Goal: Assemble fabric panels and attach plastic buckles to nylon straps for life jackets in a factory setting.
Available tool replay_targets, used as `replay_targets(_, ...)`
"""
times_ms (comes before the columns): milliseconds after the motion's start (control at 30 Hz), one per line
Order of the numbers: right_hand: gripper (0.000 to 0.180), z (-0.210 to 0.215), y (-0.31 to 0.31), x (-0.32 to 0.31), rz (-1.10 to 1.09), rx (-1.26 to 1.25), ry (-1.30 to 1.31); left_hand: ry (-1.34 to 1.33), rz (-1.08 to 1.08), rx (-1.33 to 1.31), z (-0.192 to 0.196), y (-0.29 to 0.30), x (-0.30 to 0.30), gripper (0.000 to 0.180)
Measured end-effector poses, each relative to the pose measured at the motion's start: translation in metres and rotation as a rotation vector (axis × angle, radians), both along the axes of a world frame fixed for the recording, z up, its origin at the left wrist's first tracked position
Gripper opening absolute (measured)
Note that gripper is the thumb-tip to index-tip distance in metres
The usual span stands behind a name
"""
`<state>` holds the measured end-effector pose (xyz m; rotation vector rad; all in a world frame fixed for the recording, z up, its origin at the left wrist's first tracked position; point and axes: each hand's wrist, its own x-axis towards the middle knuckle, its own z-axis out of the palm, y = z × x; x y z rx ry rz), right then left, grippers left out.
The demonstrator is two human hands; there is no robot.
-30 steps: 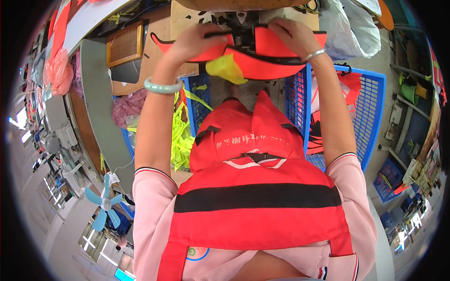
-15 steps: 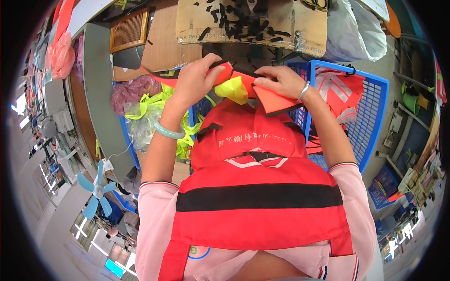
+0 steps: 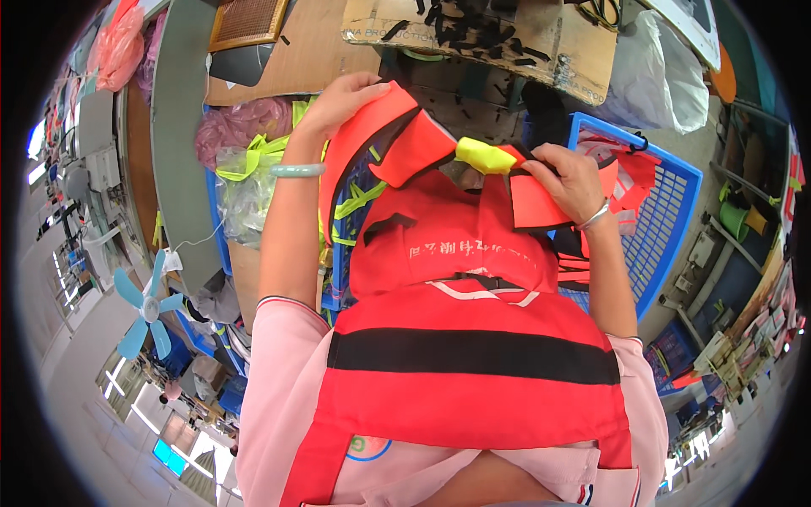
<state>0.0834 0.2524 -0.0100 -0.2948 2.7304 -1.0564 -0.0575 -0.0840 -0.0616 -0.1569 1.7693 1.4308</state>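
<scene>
My left hand (image 3: 346, 97) grips one orange flap of a life vest piece (image 3: 405, 144) near the upper left. My right hand (image 3: 568, 179) holds the other orange flap (image 3: 532, 203) on the right. A yellow part (image 3: 484, 155) sits between the two flaps with a black strap beside it. I wear a red life vest (image 3: 473, 363) with a black band across my chest, over a pink shirt. A pale green bangle (image 3: 297, 170) is on my left wrist and a thin bracelet (image 3: 594, 217) on my right.
A blue plastic crate (image 3: 667, 211) with red and white vests stands at the right. A cardboard sheet (image 3: 498, 38) with black strap pieces lies ahead. Clear bags of yellow straps (image 3: 253, 182) are on the left, beside a grey table edge (image 3: 173, 144) and a blue fan (image 3: 144, 304).
Both hands have come down and toward me with the orange piece. The left hand has spread its flap out to the left, opening the piece wider.
</scene>
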Motion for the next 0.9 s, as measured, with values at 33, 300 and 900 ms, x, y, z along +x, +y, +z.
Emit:
replay_targets(33, 0.017, -0.009, 0.004, 0.007, -0.027, 0.017, 0.042, -0.014, -0.002, 0.006, 0.004, 0.0, 0.004, 0.035)
replay_targets(300, 0.014, -0.045, 0.013, 0.017, -0.41, -0.116, 0.159, 0.123, -0.286, -0.054, 0.06, 0.03, 0.051, 0.051)
replay_targets(900, 0.043, -0.061, -0.024, 0.055, -0.326, -0.478, -0.48, -0.256, -0.106, 0.309, 0.042, 0.06, 0.087, 0.026)
